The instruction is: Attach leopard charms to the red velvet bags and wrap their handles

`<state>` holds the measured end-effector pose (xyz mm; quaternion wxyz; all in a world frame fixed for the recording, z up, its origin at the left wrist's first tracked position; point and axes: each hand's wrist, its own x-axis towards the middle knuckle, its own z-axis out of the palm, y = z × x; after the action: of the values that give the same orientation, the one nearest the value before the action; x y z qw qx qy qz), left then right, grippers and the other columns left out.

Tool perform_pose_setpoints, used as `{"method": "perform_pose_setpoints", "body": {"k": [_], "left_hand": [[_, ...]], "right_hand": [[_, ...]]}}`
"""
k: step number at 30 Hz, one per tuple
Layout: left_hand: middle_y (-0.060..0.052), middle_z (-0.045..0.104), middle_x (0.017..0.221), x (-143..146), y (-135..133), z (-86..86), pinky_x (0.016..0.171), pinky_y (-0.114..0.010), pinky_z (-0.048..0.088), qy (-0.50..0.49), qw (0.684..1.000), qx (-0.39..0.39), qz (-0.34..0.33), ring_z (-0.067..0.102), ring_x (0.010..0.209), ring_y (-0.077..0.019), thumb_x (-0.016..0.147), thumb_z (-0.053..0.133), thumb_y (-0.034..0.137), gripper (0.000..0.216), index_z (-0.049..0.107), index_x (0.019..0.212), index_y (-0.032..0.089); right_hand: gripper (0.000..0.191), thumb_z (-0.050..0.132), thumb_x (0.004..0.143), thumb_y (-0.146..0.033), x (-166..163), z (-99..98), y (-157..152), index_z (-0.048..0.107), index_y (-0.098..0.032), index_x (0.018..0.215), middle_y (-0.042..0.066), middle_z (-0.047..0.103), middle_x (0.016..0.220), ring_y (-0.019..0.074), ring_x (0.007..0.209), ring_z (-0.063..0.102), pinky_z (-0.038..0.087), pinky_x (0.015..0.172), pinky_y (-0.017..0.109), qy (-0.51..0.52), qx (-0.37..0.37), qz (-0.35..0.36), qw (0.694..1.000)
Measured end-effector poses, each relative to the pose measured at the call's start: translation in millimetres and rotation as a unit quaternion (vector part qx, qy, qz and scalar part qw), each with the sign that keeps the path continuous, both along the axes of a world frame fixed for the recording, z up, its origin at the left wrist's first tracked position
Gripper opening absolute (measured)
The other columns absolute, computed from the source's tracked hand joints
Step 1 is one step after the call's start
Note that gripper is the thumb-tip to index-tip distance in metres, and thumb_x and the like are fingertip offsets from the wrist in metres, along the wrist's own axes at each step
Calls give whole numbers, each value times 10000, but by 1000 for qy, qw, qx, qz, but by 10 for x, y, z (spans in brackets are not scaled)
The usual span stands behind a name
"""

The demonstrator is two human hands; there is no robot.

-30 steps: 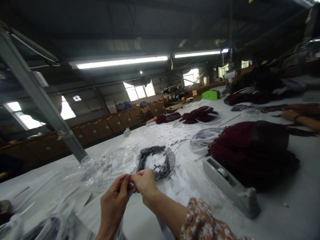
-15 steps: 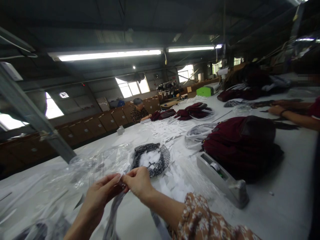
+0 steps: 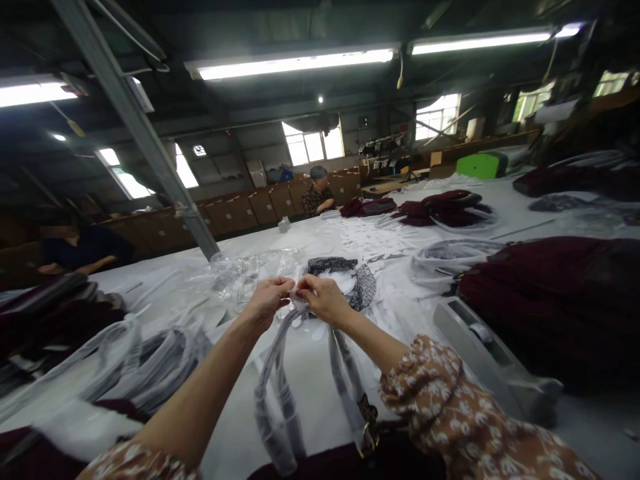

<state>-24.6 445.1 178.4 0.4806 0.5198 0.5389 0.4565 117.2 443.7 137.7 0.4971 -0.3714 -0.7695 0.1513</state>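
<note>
My left hand (image 3: 267, 303) and my right hand (image 3: 325, 300) meet in front of me, fingertips pinched close together. Between them is whitish wrapping (image 3: 299, 303) at the top of a bag handle; whether it is film or paper I cannot make out. The grey handles (image 3: 280, 393), sheathed in clear plastic, run down to a dark maroon bag (image 3: 345, 463) at the lower edge. A gold ring and a patterned tag (image 3: 367, 417) hang by the bag. Just behind my right hand lies a black-and-white speckled band (image 3: 367, 287).
A grey tape dispenser (image 3: 493, 353) stands at right beside a maroon bag (image 3: 555, 300). Loose white slips (image 3: 375, 237) and clear plastic (image 3: 250, 270) cover parts of the white table. Plastic-wrapped handles (image 3: 170, 363) lie left. A metal post (image 3: 145, 140) and two people (image 3: 80, 247) are beyond.
The view has swung left and back, bringing the bag and its handles into sight below. My hands stay together, pinching the wrapping.
</note>
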Motion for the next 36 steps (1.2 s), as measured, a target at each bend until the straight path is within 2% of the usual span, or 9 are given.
{"method": "perform_pose_setpoints", "body": {"k": [8, 14, 17, 20, 25, 27, 29, 31, 36], "left_hand": [[58, 493, 490, -3, 289, -2, 498, -205, 349, 11, 996, 14, 89, 443, 454, -65, 551, 644, 259, 170, 536, 629, 153], [24, 545, 536, -83, 340, 63, 507, -203, 372, 31, 999, 14, 15, 490, 495, -78, 552, 683, 248, 175, 560, 613, 139], [30, 509, 493, -83, 362, 22, 481, -201, 352, 51, 998, 28, 38, 459, 456, -71, 582, 653, 224, 135, 552, 593, 135], [46, 456, 462, -87, 422, -100, 450, -205, 330, 66, 993, 46, 92, 412, 414, -65, 610, 618, 210, 110, 535, 601, 139], [27, 484, 530, -170, 471, -318, 461, -215, 357, 91, 982, 77, 144, 467, 449, -89, 684, 569, 249, 117, 548, 693, 133], [-11, 556, 657, -230, 355, -366, 499, -229, 390, 108, 978, 87, 153, 528, 528, -112, 663, 615, 262, 189, 571, 790, 129], [-34, 591, 818, -268, 111, -406, 548, -233, 411, 139, 968, 130, 165, 557, 614, -120, 644, 661, 289, 319, 575, 920, 153], [-32, 600, 890, -250, -251, -467, 589, -233, 429, 140, 968, 154, 137, 573, 670, -121, 676, 652, 335, 351, 566, 982, 184], [-6, 604, 649, 51, -1289, -799, 510, -208, 441, -58, 990, -126, -33, 572, 535, -108, 732, 619, 317, 234, 549, 868, 139]], "right_hand": [[99, 534, 818, -98, 84, -102, 69, 593, -175, 838, 4, 617, 800, 122, 750, 548, 353, 743, 208, -60, 24, 53, 996], [288, 491, 887, -252, 14, -216, 40, 503, -191, 1168, 6, 622, 854, 125, 737, 567, 403, 702, 205, -53, -32, 108, 992], [218, 486, 894, -244, -44, -302, 60, 597, -185, 1072, 23, 636, 921, 128, 832, 577, 405, 766, 207, -79, -24, 145, 986], [230, 446, 918, -261, -79, -389, 52, 639, -183, 1014, 36, 633, 924, 129, 842, 569, 404, 784, 217, -110, -7, 133, 985], [440, 533, 869, -278, 112, -481, -219, 448, -212, 1295, 103, 524, 1207, 209, 1053, 497, 372, 869, 308, -162, 0, 59, 985], [426, 546, 854, -306, 323, -540, -424, 483, -193, 1259, 101, 553, 1165, 219, 1012, 513, 381, 826, 300, -159, -48, 19, 986], [286, 455, 893, -356, 572, -640, -637, 657, -159, 939, 57, 635, 832, 171, 739, 554, 379, 661, 248, -173, -139, -15, 975], [448, 400, 901, -390, 791, -780, -818, 631, -135, 613, 11, 533, 528, 119, 509, 458, 291, 517, 230, -221, -243, -25, 944], [344, 534, 782, -347, 917, -1157, -1068, 599, -130, 523, -2, 505, 474, 107, 505, 461, 254, 491, 220, -268, -405, -20, 874]]}}
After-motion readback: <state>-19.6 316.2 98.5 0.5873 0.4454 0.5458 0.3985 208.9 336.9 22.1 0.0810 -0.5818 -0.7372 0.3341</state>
